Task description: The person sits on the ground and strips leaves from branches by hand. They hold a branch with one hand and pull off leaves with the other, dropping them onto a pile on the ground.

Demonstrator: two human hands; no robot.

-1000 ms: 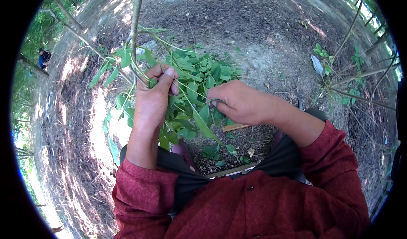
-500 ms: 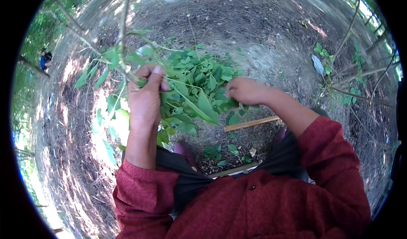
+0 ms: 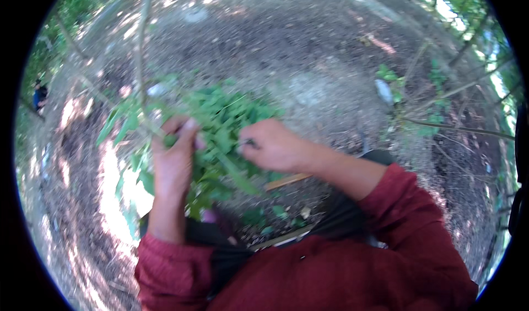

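Note:
My left hand is closed, thumb over fingers, around a green leafy stem. A thin upright branch runs down to this hand, with narrow leaves hanging beside it. My right hand is curled closed just right of the held stem's leaves. A small dark spot shows at its fingertips, too blurred to name. Between and beyond both hands lies a heap of cut-looking green leaves on the ground. Motion blur softens the hands and foliage.
A flat wooden strip lies below my right wrist. Bare branches with a few leaves stand at the right, near a pale object. Far left, a person in blue is among trees. Dry soil and litter surround me.
My right hand has moved left, closer to my left hand and the leaves. My left hand keeps its hold on the stem. The whole view has shifted somewhat.

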